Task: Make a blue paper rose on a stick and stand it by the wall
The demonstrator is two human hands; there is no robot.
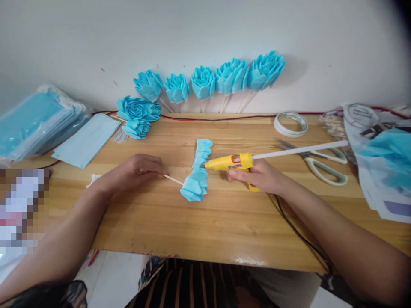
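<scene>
My left hand [144, 167] is closed on a thin wooden stick [173, 179], pinching it near one end. At the stick's other end is a blue fabric flower [194, 188], partly rolled and lying on its side on the table. From it a pleated blue strip [203, 152] runs away from me. My right hand [253, 174] grips a yellow hot glue gun [229, 162], its nozzle tip at the strip's right edge, just above the flower. A long white glue stick [298, 149] sticks out of the gun's back. Whether glue is coming out cannot be seen.
Several finished blue flowers [204, 83] on sticks lean against the wall; more blue flowers [136, 111] lie at the left. Flat blue sheets [86, 139] and a bagged stack [38, 122] are far left. Scissors [326, 171], a tape roll [290, 124] and plastic bags [369, 171] lie right.
</scene>
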